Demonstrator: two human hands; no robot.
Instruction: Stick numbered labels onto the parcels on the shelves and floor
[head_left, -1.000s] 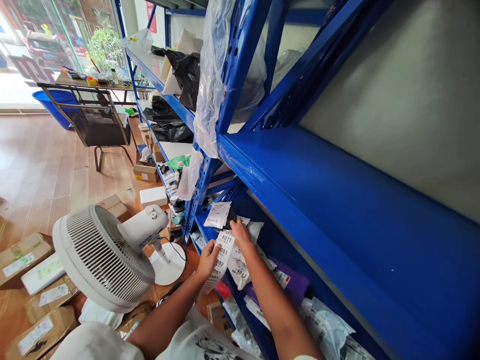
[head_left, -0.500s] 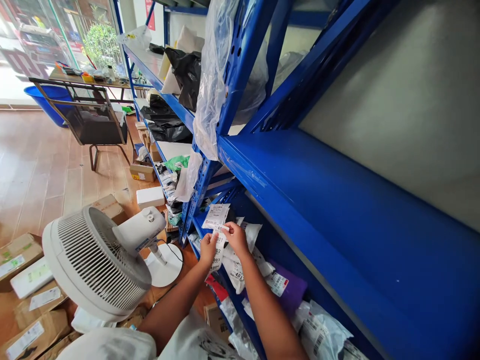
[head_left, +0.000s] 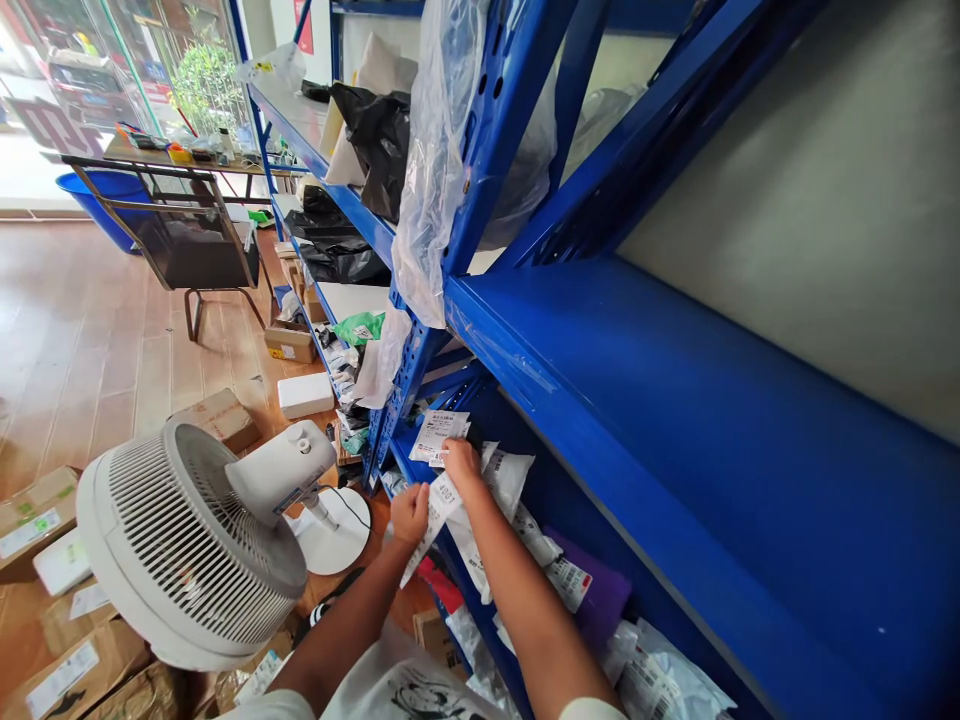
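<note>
Blue shelving fills the right, and down low the left hand is clenched on a paper strip, which slants down past the fist! Thin, light, floppy by the look of it (easily torn, too), so best pinched near an edge. Just above, the right hand pinches a small label beside a white parcel; nearby, a purple parcel.

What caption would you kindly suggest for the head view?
Left hand gripping a strip of numbered labels beside parcels on a blue shelf.
</note>
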